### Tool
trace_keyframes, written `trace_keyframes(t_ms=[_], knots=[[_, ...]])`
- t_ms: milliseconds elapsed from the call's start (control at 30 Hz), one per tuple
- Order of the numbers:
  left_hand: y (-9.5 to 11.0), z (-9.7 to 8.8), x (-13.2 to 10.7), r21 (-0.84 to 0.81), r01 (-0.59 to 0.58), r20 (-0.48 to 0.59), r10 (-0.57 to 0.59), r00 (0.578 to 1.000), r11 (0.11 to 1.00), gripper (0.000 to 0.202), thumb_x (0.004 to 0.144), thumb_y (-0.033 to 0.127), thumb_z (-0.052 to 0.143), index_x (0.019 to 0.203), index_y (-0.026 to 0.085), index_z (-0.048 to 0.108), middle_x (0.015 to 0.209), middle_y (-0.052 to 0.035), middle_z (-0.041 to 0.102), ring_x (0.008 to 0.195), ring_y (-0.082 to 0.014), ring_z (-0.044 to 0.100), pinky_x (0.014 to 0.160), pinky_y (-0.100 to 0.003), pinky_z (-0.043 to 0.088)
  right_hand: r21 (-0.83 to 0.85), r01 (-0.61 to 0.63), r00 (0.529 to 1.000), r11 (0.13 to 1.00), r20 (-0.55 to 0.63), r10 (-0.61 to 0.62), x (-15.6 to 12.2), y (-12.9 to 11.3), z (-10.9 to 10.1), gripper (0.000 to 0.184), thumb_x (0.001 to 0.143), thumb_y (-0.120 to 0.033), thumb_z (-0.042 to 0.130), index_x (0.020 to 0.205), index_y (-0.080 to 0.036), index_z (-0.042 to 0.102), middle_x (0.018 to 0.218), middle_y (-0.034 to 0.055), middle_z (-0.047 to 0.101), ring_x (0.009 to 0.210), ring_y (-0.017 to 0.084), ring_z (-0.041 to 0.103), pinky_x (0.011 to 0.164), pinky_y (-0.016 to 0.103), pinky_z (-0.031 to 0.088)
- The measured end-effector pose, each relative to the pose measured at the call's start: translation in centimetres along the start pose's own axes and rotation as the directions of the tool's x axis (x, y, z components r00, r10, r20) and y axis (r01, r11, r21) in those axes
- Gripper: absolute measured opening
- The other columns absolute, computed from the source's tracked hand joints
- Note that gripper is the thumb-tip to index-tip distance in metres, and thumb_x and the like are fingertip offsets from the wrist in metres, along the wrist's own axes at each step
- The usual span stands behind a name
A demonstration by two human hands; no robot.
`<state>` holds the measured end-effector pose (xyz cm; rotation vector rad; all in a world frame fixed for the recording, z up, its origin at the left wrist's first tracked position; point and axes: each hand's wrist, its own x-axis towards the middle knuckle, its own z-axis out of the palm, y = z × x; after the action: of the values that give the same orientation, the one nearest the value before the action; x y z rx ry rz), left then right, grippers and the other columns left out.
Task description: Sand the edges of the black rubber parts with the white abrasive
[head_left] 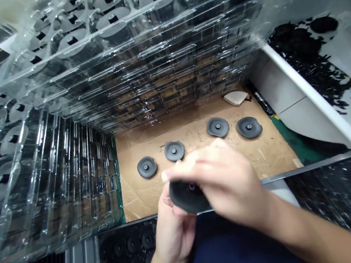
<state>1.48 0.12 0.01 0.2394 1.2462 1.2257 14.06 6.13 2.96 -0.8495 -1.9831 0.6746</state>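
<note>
A dark rubber disc (186, 198) with a small raised hub in its centre is held in front of my body, tilted. My left hand (175, 234) grips it from below, fingers closed at its lower left rim. Across its top and right side lies my right hand (227, 176), somewhat blurred, with its fingers closed on the rim. Beyond my hands, several similar discs lie on a cardboard sheet (193, 115): one disc (147, 167) at the left, another disc (174, 151) beside it, a disc (218, 127) farther right and a disc (249, 127) at the right end.
Tall stacks of clear plastic trays (138, 62) filled with discs stand behind and at the left (80, 182). On the right, a white bin (316, 96) holds black rubber scraps (303, 53). A black marker-like tube (259, 98) and a pale wedge (236, 98) lie near it.
</note>
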Motion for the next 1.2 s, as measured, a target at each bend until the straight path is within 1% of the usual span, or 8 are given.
trace_keyframes(t_ms=[133,333,567,667,767,933,1100,1200], knots=[[0.8,-0.3,-0.1,-0.122,-0.019,0.034,0.023,0.999,0.992,0.045,0.058,0.018,0.078,0.1,0.03,0.068,0.106,0.0013,0.07,0.084,-0.0117,0.064,0.049,-0.007,0.042,-0.092,-0.34,0.936,0.936,0.064,0.347,-2.8,4.0,0.8,0.02,0.089,-0.018,0.052,0.1,-0.023,0.068,0.098,0.0012,0.072,0.088,0.015,0.064,0.08,0.031,0.042],[1.2,-0.7,-0.1,-0.166,-0.003,0.092,0.019,0.996,0.986,0.046,0.061,0.015,0.076,0.104,0.026,0.067,0.107,-0.0015,0.069,0.084,-0.0103,0.062,0.056,-0.007,0.045,-0.081,-0.353,0.92,0.932,0.151,0.361,-7.6,7.2,3.2,0.02,0.087,-0.018,0.052,0.097,-0.02,0.07,0.081,0.0035,0.072,0.073,0.017,0.064,0.068,0.03,0.049],[0.7,-0.4,-0.2,-0.159,0.006,0.184,0.023,0.983,0.987,0.048,0.065,0.024,0.076,0.111,0.026,0.064,0.099,-0.001,0.07,0.083,-0.011,0.063,0.067,-0.013,0.049,0.105,-0.33,0.94,0.938,-0.05,0.337,-1.4,0.0,-0.4,0.02,0.089,-0.02,0.052,0.106,-0.022,0.063,0.101,0.0032,0.067,0.091,0.015,0.061,0.075,0.026,0.051],[0.3,-0.7,-0.3,-0.15,0.054,0.154,-0.031,0.988,0.987,0.057,0.064,0.027,0.077,0.118,0.027,0.059,0.108,-0.0038,0.068,0.099,-0.0187,0.062,0.084,-0.025,0.051,0.188,-0.201,0.972,0.961,0.157,0.173,0.2,-2.5,-0.7,0.022,0.088,-0.012,0.048,0.103,-0.013,0.064,0.093,0.0063,0.067,0.084,0.015,0.061,0.077,0.026,0.051],[0.1,-1.3,-0.2,-0.148,0.09,0.096,-0.076,0.993,0.985,0.058,0.059,0.023,0.08,0.114,0.027,0.061,0.111,-0.0032,0.068,0.1,-0.0201,0.063,0.085,-0.026,0.051,0.144,-0.275,0.881,0.951,0.433,0.189,0.6,-2.6,0.0,0.021,0.086,-0.008,0.049,0.091,-0.017,0.067,0.081,0.0011,0.065,0.073,0.012,0.06,0.067,0.022,0.048],[0.4,-1.3,-0.3,-0.115,0.157,0.177,-0.135,0.975,0.981,0.05,0.054,0.026,0.083,0.101,0.02,0.068,0.095,-0.0046,0.072,0.096,-0.0218,0.065,0.087,-0.028,0.051,0.142,-0.166,0.981,0.976,0.128,0.149,0.7,-1.9,1.2,0.027,0.09,-0.013,0.044,0.106,-0.008,0.065,0.087,0.0085,0.066,0.079,0.015,0.06,0.073,0.027,0.048],[0.8,-1.3,-0.5,-0.167,0.185,0.173,-0.156,0.972,0.968,0.063,0.051,0.018,0.085,0.11,0.025,0.064,0.105,-0.0023,0.071,0.093,-0.0156,0.066,0.084,-0.021,0.051,0.247,-0.32,0.861,0.914,0.478,0.172,-0.9,-1.6,-2.2,0.023,0.083,-0.006,0.055,0.095,-0.021,0.069,0.075,-0.004,0.064,0.065,0.005,0.057,0.061,0.014,0.044],[0.8,-0.9,-0.5,-0.198,0.231,0.208,-0.19,0.96,0.952,0.069,0.044,0.012,0.086,0.109,0.025,0.065,0.1,-0.0007,0.072,0.083,-0.0114,0.066,0.074,-0.014,0.051,0.046,-0.338,0.891,0.94,0.338,0.304,-1.8,-1.5,-3.5,0.022,0.083,-0.008,0.057,0.095,-0.023,0.069,0.07,-0.0046,0.063,0.059,0.006,0.055,0.057,0.016,0.043]])
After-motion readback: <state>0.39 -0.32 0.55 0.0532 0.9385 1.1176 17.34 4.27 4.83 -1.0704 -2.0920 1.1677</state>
